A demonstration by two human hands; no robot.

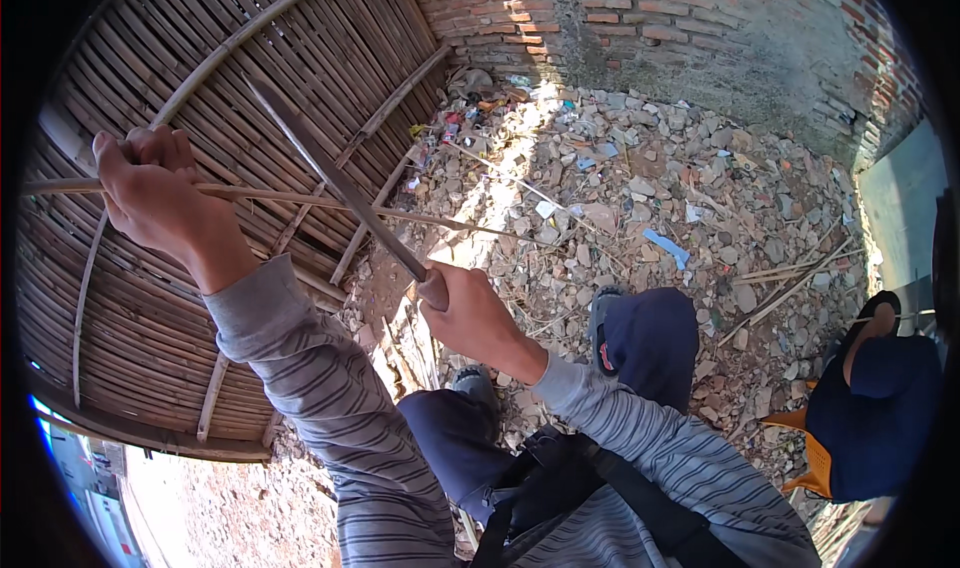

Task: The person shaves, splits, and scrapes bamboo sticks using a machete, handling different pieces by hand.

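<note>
My left hand [168,196] is closed around a long thin bamboo strip [300,199], which runs nearly level from the left rim to above the rubble. In my right hand [478,316] is the handle of a machete [345,183], its long blade slanting up and to the left. The blade crosses the strip between my two hands; whether they touch I cannot tell. Both striped grey sleeves reach in from below.
A bamboo slat wall [330,28] stands at the left. A brick wall [690,33] closes the back. Stone rubble [650,198] with litter covers the ground. Another person [880,418] sits on an orange seat [812,455] at the right. Loose bamboo sticks [790,293] lie nearby.
</note>
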